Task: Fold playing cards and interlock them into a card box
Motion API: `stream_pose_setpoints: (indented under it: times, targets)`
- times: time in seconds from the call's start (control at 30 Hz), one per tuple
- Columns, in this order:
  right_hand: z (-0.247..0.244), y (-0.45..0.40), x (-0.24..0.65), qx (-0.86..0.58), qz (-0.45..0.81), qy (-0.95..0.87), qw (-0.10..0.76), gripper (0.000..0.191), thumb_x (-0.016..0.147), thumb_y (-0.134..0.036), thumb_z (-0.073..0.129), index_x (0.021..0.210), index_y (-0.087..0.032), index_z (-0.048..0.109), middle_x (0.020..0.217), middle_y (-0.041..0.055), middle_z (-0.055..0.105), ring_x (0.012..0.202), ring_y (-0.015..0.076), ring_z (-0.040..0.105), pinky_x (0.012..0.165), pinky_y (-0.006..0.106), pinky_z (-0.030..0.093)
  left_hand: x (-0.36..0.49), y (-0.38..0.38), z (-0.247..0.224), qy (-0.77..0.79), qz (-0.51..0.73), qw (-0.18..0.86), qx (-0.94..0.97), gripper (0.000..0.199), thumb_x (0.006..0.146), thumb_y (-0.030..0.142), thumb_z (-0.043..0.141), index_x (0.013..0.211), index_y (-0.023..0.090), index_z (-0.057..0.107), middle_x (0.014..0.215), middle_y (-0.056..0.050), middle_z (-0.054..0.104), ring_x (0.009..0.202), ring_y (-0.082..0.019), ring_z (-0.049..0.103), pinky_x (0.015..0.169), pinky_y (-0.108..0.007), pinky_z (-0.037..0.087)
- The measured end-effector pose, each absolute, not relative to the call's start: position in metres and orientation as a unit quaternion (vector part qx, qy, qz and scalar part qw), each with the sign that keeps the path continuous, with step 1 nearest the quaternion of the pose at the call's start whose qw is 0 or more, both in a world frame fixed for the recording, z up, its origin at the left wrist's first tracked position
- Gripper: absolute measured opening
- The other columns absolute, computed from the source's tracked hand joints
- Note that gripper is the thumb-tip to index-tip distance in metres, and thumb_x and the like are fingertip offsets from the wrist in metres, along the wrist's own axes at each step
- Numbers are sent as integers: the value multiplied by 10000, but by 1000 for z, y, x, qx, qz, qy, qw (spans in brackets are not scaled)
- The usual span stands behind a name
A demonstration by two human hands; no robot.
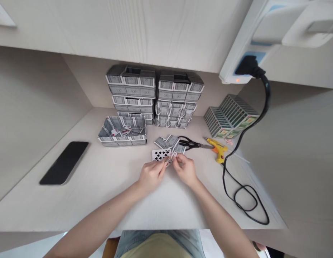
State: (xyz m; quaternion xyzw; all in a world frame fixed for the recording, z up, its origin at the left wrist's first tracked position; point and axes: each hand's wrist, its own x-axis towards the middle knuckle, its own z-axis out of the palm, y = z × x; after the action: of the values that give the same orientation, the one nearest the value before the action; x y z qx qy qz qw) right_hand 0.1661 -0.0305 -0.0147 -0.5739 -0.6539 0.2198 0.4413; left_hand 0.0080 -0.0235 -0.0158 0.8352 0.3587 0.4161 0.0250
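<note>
Well inside front edge of tabletop (102, 190), hands (151, 175) (187, 170) pinch card (171, 160).

Over the bench (110, 200), the left hand (151, 174) and right hand (186, 171) pinch a playing card (171, 159). From there: stacked boxes (179, 95) around twelve, an open box (122, 144) at ten, a phone (64, 162) at nine o'clock, scissors (192, 144) past one, a glue gun (219, 150) past two.

Surface (29, 211): off-white
Face-up card (161, 154): white, black spades
Loose cards (161, 143): grey patterned backs, white borders
Stacked boxes (132, 90), back edge: grey patterned, white-lined
Phone (63, 163), left edge: black
Glue gun (221, 149), towards right edge: yellow, orange trigger
</note>
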Motion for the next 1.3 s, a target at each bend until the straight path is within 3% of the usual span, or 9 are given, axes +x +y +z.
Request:
stream_pose_setpoints:
  times: [0.17,0.47,0.6,0.8,1.0,1.17,1.3]
  targets:
    - [-15,-35,161,-622,92,-654,422,181,799,-256,440,753,-162,588,635,46,661,583,154,625,585,229,460,13,-26,-16,354,420,56,833,216,845,161,462,1021,134,584,702,-30,669,564,-104,594,564,-216,462]
    - [-8,-29,169,-565,231,-630,480,171,773,-279,489,773,-181,629,720,36,692,643,173,653,626,267,523,13,-23,-12,399,441,80,800,206,856,201,451,973,148,612,620,-18,638,549,-109,583,540,-206,431]
    - [-10,-28,170,-573,198,-656,449,185,799,-268,465,758,-187,626,710,40,689,631,168,649,629,263,513,13,-24,-14,393,442,101,800,205,853,185,453,980,154,611,696,-31,663,603,-110,601,577,-204,446]
    - [-10,-33,168,-619,52,-674,400,199,819,-245,449,767,-168,625,709,73,681,626,187,636,625,282,482,16,-26,-15,394,435,133,799,235,847,197,463,1038,171,598,788,-41,686,642,-118,616,594,-211,469]
    - [-11,-30,169,-592,130,-651,458,172,803,-257,470,841,-177,618,797,56,692,663,165,648,641,259,501,14,-24,-12,409,452,126,783,225,839,193,477,1017,177,614,769,-29,689,625,-112,618,590,-203,467]
    - [-14,-29,170,-597,115,-677,414,179,818,-253,434,771,-179,589,718,49,667,627,158,625,622,253,479,14,-24,-14,431,441,129,777,188,839,221,477,913,163,640,663,-12,667,542,-102,586,526,-194,438]
    - [-18,-30,166,-620,29,-689,376,164,814,-239,423,731,-175,549,641,46,625,582,156,591,576,245,441,15,-25,-17,418,439,124,786,222,848,221,459,977,167,631,658,-15,666,542,-102,584,521,-191,435]
